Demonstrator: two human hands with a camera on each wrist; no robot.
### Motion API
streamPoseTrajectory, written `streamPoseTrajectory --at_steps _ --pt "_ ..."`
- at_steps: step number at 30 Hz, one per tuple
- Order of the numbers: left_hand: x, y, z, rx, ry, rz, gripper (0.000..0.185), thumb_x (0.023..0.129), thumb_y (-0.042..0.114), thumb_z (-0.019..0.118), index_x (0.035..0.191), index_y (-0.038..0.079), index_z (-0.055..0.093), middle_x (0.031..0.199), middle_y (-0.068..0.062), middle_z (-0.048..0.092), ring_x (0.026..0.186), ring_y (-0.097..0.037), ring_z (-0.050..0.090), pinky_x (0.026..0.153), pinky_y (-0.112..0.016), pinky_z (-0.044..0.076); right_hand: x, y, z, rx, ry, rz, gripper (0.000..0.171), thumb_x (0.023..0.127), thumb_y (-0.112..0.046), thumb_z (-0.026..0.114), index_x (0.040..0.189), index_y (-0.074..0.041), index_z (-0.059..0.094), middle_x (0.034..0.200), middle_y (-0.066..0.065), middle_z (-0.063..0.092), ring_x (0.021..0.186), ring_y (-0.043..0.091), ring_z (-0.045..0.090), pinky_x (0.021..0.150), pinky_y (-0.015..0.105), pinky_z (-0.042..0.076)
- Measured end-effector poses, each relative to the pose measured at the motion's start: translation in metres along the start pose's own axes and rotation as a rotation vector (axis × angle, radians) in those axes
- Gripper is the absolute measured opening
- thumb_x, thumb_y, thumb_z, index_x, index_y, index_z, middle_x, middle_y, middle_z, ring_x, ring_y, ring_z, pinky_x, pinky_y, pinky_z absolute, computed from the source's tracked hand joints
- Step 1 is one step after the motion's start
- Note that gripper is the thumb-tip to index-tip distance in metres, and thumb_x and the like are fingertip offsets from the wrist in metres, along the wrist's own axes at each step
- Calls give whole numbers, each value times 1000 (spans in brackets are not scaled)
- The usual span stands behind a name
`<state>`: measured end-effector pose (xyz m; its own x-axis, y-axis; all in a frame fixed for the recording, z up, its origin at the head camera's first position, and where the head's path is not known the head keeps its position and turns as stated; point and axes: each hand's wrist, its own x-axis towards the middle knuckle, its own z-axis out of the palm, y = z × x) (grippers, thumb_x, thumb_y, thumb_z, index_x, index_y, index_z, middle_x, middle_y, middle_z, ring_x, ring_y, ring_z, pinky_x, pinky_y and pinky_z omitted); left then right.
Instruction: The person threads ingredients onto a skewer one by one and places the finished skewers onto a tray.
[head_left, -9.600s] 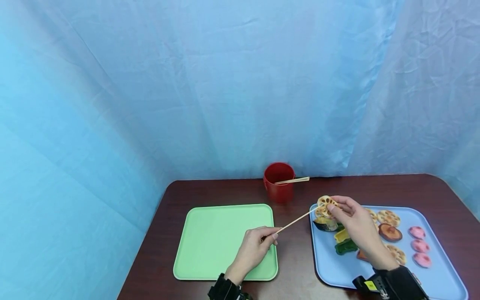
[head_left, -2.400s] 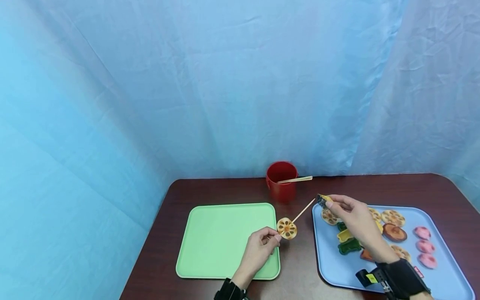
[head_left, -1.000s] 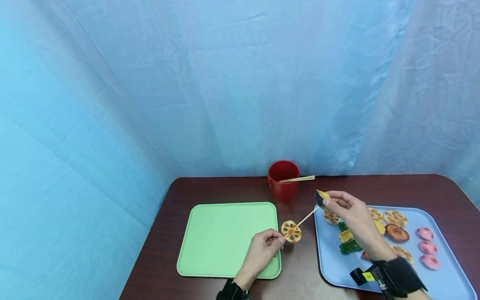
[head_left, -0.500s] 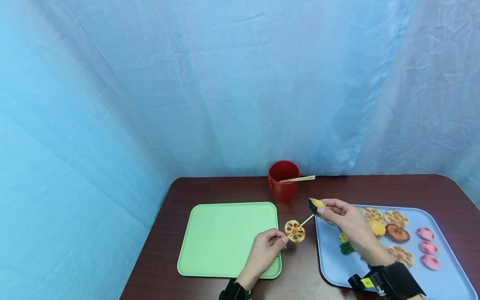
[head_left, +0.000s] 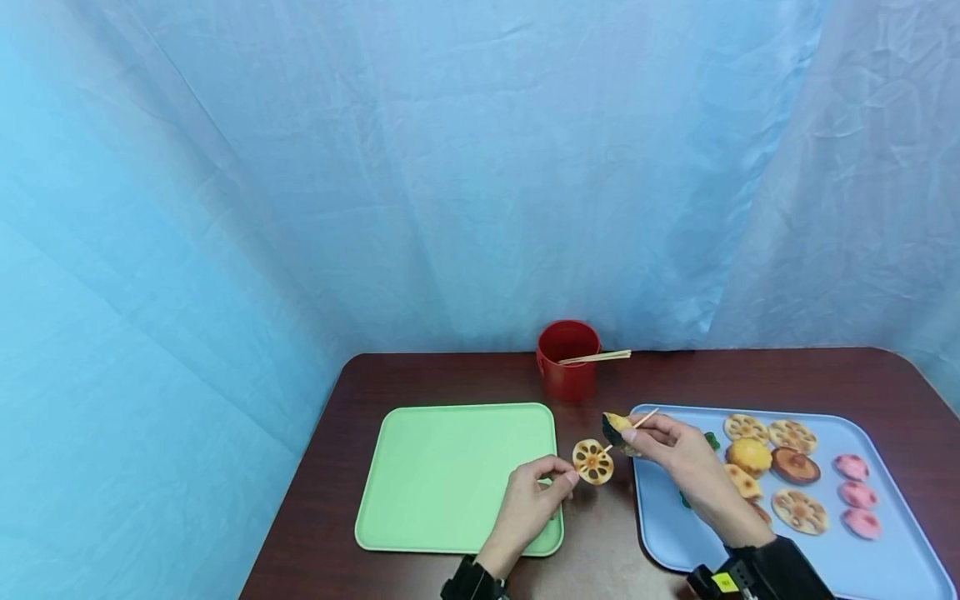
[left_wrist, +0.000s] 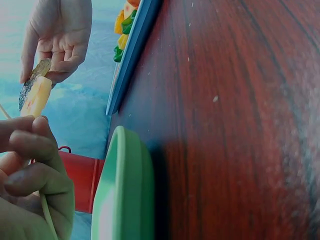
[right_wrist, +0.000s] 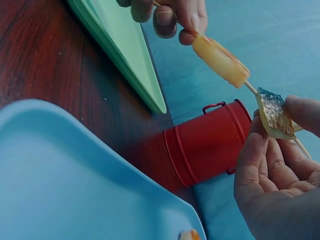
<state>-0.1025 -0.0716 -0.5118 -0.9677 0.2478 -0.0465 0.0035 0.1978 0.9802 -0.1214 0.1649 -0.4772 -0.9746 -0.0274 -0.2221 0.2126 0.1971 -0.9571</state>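
My left hand (head_left: 528, 504) grips a bamboo skewer (right_wrist: 251, 88) over the right edge of the green tray. A browned lotus root slice (head_left: 592, 462) is threaded on it, right at the left fingertips. Farther along, a pumpkin slice (head_left: 617, 425) with dark green rind and yellow flesh sits on the same skewer. Thumb and fingers of my right hand (head_left: 678, 458) pinch this slice. The skewer's tip sticks out past it in the head view. In the right wrist view, a short bare stretch of stick shows between the two slices.
The green tray (head_left: 450, 475) lies at left. On the blue tray (head_left: 900, 550) at right are lotus root slices (head_left: 800, 512), a mushroom cap (head_left: 795, 467), a round yellow piece (head_left: 748, 457) and pink pieces (head_left: 858, 495). Behind stands a red cup (head_left: 567, 367) with spare skewers (head_left: 603, 357).
Earlier, the lotus root slice was pushed down the skewer and the pumpkin slice picked up. In the last second the right hand brought the pumpkin slice onto the tip and leftward along the stick.
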Motion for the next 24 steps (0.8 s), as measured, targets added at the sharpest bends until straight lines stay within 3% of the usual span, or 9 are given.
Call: streamPoseTrajectory --at_steps 7,15,24 --pt "0 0 1 22 20 -42 16 95 20 72 91 5 76 70 9 65 59 -13 60 54 -19 40 -1 1 5 -20 4 3 56 98 -42 71 132 2 61 118 11 71 100 10 68 90 35 55" --pt "-2 2 1 -7 14 -50 22 94 20 72 92 -2 76 72 -3 69 61 -10 62 55 -19 41 -1 0 9 -29 8 19 54 98 -43 71 128 1 64 120 11 70 102 11 68 91 37 55" --pt "-3 2 1 -18 28 -50 20 94 17 71 90 -2 76 67 6 65 61 -12 63 56 -18 42 -2 3 14 11 -30 -14 42 99 -36 71 117 1 66 134 17 64 103 12 68 95 42 54"
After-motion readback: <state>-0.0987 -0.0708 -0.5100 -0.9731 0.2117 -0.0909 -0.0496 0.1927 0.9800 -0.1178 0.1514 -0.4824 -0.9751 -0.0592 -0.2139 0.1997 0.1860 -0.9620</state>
